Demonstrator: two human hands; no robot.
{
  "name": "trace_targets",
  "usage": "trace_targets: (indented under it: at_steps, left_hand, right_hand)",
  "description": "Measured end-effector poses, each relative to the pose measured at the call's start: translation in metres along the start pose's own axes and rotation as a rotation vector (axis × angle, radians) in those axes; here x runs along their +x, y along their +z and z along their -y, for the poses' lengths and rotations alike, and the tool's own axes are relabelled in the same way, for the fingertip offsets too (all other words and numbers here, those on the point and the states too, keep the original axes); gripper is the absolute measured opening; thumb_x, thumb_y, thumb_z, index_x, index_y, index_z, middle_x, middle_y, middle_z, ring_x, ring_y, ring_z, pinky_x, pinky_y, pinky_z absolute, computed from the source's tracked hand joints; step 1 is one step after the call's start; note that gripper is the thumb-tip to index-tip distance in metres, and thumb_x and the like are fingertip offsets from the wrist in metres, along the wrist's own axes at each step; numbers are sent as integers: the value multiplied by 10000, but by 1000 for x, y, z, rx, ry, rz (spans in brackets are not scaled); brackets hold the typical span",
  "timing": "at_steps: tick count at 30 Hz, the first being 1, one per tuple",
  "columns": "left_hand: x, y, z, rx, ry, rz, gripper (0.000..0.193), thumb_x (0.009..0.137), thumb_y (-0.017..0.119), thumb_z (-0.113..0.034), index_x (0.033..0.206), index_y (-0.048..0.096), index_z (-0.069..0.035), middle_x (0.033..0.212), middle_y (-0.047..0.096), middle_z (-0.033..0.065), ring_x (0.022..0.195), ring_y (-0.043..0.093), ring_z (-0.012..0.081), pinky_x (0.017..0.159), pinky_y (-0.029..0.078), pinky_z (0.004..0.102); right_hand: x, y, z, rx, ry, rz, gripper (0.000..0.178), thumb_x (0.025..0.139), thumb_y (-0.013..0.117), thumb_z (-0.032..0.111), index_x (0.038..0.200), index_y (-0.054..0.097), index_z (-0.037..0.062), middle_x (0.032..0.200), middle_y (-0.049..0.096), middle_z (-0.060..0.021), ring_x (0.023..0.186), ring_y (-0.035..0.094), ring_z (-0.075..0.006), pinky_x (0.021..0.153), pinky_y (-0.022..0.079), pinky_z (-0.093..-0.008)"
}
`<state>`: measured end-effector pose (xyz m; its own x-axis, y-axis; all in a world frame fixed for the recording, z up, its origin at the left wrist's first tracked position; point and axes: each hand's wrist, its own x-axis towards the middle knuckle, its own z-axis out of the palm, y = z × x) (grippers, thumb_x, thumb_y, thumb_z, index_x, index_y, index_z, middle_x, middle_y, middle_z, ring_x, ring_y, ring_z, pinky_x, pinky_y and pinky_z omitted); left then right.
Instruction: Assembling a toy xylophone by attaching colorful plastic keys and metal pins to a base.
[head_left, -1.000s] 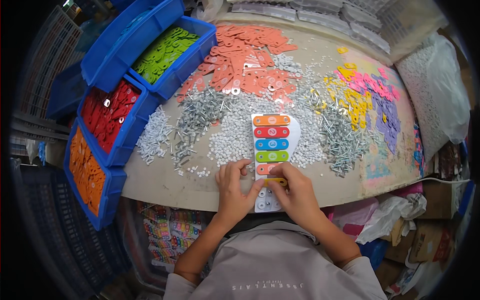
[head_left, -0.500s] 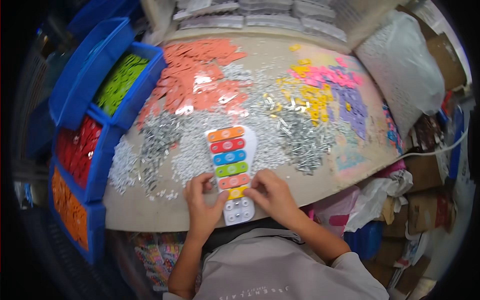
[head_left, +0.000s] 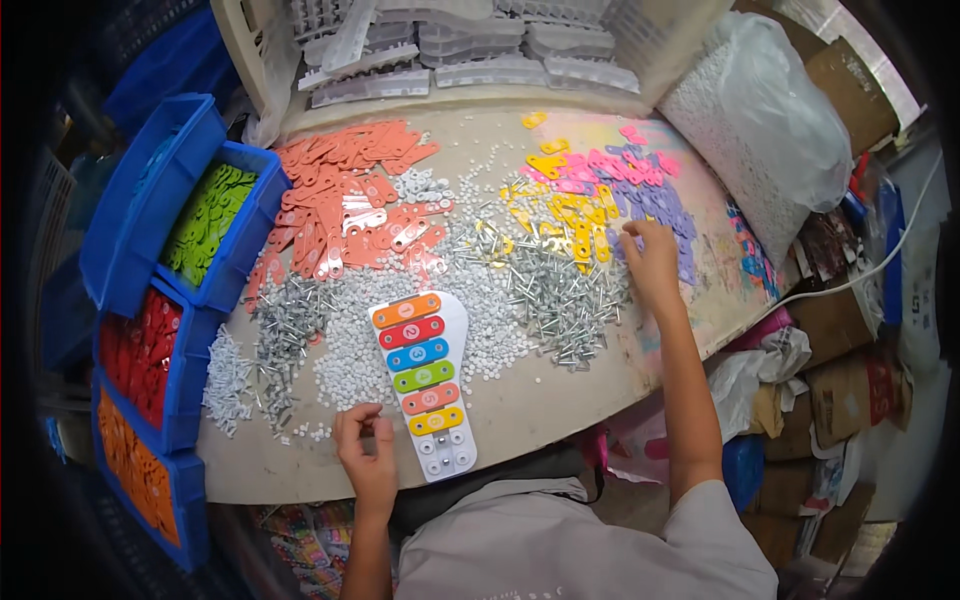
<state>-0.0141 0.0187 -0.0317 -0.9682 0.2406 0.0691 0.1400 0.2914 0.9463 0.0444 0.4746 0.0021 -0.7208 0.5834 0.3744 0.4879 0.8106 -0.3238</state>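
The left hand (head_left: 365,455) rests over the near edge of the desk (head_left: 540,410), fingers loosely curled and thumb standing apart from them, with nothing visible in its grasp. Just to its right, not touching it, lies the white board (head_left: 454,330), slightly tilted, carrying six coloured bars (head_left: 424,377): orange farthest from the hand, then red, blue, green, salmon and yellow. The board's near end shows white rings and silver fittings.

The right hand (head_left: 652,262) reaches farther out, fingers bent down at the purple pieces (head_left: 655,205); whether they pinch one, I cannot tell. Yellow pieces (head_left: 583,245) lie just left of it, pink pieces (head_left: 600,172) beyond it, and silver screws (head_left: 575,315) nearer and to its left. Beyond the left hand spread salmon pieces (head_left: 325,215); blue bins (head_left: 200,350) stand to its left.
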Motion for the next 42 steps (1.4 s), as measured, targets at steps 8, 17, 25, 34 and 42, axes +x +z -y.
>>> trace_targets:
  at_steps: [8,17,25,34,42]
  left_hand:
    - [3,-1,-5,118,53,9,96,942,623,-70,993,628,11,932,563,57,856,546,144,792,442,268]
    - [2,-1,-7,45,16,3,90,939,622,-54,1000,639,11,929,564,64,873,561,158,799,460,277]
    - [-16,-2,3,-41,-21,3,305,963,608,-54,1252,529,1,898,554,11,846,528,78,817,433,230]
    - [-29,2,-15,92,61,138,477,842,728,-74,1280,546,-28,809,552,16,857,503,186,857,390,360]
    - [-27,2,-16,123,66,135,536,781,768,-69,1266,541,-32,759,530,18,843,469,198,856,375,359]
  right_hand:
    - [83,61,19,7,-310,-53,249,834,718,153,1065,716,60,997,694,-130,997,628,-328,901,474,-428]
    - [96,69,16,2,-254,66,242,825,770,205,839,601,31,780,629,-162,759,608,-324,687,468,-433]
    - [-58,-41,162,551,-22,498,63,992,547,100,1019,549,43,669,570,-69,582,547,-132,556,419,-311]
    - [-163,-34,223,646,-143,844,167,973,633,155,1040,518,54,705,646,-160,613,655,-341,550,470,-386]
    - [-161,-25,214,513,-114,756,307,911,731,270,992,514,68,616,606,-118,537,628,-291,514,457,-375]
